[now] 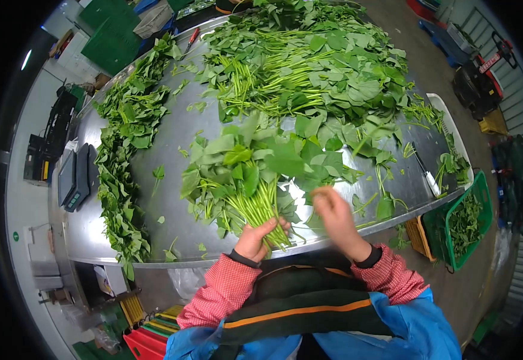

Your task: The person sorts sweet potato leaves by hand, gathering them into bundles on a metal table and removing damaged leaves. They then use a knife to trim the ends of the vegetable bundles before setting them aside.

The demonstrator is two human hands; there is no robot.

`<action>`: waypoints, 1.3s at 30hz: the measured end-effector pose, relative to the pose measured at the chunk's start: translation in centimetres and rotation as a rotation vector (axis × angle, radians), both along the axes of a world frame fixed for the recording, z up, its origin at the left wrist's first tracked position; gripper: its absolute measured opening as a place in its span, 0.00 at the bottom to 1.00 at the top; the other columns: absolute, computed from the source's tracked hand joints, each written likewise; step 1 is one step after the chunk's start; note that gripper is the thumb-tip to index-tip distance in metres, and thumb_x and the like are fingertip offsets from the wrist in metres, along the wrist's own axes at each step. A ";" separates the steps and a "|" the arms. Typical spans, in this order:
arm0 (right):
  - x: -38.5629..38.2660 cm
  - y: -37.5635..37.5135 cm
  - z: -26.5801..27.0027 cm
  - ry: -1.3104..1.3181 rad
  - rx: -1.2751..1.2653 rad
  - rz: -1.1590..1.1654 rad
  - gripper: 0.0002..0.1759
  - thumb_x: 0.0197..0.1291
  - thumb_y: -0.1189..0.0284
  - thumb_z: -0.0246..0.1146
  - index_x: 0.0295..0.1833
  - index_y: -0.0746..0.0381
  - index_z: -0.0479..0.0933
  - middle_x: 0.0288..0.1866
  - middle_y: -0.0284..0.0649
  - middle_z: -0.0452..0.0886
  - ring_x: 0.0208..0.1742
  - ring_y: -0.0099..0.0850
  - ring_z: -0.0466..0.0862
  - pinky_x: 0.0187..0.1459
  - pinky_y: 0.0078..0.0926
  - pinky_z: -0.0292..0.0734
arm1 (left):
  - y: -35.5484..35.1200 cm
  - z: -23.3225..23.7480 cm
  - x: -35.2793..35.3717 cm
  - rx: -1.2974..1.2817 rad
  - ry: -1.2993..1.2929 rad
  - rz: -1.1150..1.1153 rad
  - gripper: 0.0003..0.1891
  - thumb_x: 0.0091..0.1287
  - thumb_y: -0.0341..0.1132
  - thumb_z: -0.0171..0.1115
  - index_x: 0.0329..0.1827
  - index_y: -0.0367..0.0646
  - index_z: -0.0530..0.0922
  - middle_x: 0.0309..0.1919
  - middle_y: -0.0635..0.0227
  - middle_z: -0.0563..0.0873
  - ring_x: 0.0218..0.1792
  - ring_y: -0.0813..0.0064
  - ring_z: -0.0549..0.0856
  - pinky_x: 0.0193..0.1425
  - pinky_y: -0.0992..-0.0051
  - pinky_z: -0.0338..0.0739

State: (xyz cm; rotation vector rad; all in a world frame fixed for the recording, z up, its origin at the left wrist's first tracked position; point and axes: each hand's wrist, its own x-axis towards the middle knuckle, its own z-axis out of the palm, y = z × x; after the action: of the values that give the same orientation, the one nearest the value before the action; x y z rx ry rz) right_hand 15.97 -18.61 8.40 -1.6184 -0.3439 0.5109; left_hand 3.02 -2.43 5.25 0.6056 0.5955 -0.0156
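My left hand is closed round the lower stems of a bunch of leafy greens, whose leaves fan out away from me over the metal table. To the right of the bunch, my right hand hovers near the table's front edge, beside some leaves. Its fingers look bent together, and anything between them is too blurred to make out. A large pile of stemmed greens lies beyond both hands. Along the left side runs a long row of leafy bunches.
A scale stands at the table's left edge. A white-handled knife lies at the right, a red-handled tool at the back. Below the right edge is a green crate with greens. Loose leaves are scattered about.
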 end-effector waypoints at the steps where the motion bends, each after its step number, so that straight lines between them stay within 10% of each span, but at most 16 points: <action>1: -0.4 0.5 0.0 -0.106 -0.084 0.118 0.13 0.61 0.63 0.61 0.43 0.62 0.75 0.22 0.40 0.74 0.22 0.34 0.77 0.25 0.31 0.70 | -0.2 0.2 -0.1 -0.009 -0.038 -0.016 0.11 0.67 0.31 0.59 0.48 0.36 0.75 0.37 0.63 0.83 0.42 0.67 0.84 0.46 0.68 0.82; 14: -3.0 4.4 0.6 -0.851 -0.114 0.370 0.07 0.54 0.73 0.61 0.34 0.61 0.69 0.25 0.41 0.75 0.27 0.40 0.79 0.27 0.34 0.72 | -0.6 -1.6 -1.9 -0.073 0.066 0.106 0.12 0.63 0.31 0.63 0.49 0.40 0.76 0.39 0.67 0.83 0.38 0.73 0.84 0.39 0.75 0.81; 19: 2.7 0.9 -1.5 -0.555 -0.400 0.144 0.10 0.57 0.72 0.57 0.45 0.59 0.73 0.33 0.43 0.78 0.35 0.42 0.81 0.34 0.39 0.76 | 1.7 -1.0 -2.1 -0.010 -0.115 0.180 0.20 0.65 0.28 0.60 0.59 0.40 0.69 0.45 0.64 0.79 0.40 0.76 0.79 0.46 0.74 0.77; 23: 9.6 -2.9 -5.7 -1.163 -0.865 0.013 0.09 0.51 0.73 0.60 0.39 0.62 0.72 0.31 0.45 0.74 0.36 0.46 0.78 0.37 0.43 0.75 | 2.9 -1.6 -2.0 -0.013 0.033 0.196 0.19 0.65 0.25 0.59 0.59 0.39 0.70 0.43 0.64 0.80 0.40 0.74 0.80 0.47 0.72 0.78; 26: 11.8 -4.0 -7.8 -0.974 -0.824 0.181 0.07 0.51 0.73 0.60 0.37 0.62 0.74 0.32 0.45 0.76 0.33 0.45 0.78 0.34 0.40 0.75 | 2.6 -2.3 -1.7 -0.125 0.076 0.197 0.16 0.64 0.24 0.58 0.56 0.38 0.71 0.41 0.64 0.81 0.40 0.72 0.81 0.46 0.70 0.79; 31: 13.4 -7.3 -6.3 0.361 -0.164 -0.030 0.14 0.60 0.65 0.61 0.39 0.67 0.73 0.37 0.52 0.80 0.31 0.48 0.80 0.33 0.43 0.76 | 2.5 -2.6 -1.6 -0.168 0.053 0.236 0.15 0.64 0.25 0.58 0.54 0.38 0.72 0.41 0.62 0.81 0.40 0.71 0.81 0.46 0.68 0.79; 34: 13.2 -10.5 -7.4 -0.722 -1.033 -0.012 0.13 0.59 0.66 0.62 0.40 0.65 0.73 0.35 0.51 0.78 0.32 0.46 0.80 0.33 0.41 0.77 | 2.5 -2.4 -1.1 -0.156 0.066 0.228 0.16 0.65 0.27 0.58 0.55 0.36 0.72 0.45 0.60 0.81 0.39 0.72 0.81 0.46 0.70 0.79; 39: 11.7 -9.6 -1.8 -0.989 -1.039 -0.234 0.16 0.53 0.62 0.67 0.35 0.62 0.72 0.34 0.45 0.76 0.36 0.43 0.81 0.33 0.37 0.78 | 2.0 -3.7 -1.5 -0.220 0.087 0.188 0.16 0.66 0.29 0.57 0.55 0.34 0.72 0.48 0.59 0.82 0.38 0.73 0.82 0.45 0.72 0.79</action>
State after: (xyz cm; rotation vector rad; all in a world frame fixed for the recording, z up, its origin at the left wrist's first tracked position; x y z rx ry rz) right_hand 27.63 -28.20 6.56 -2.8273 -0.6586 -0.4476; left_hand 1.51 -0.45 1.51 0.3355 0.7228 0.0687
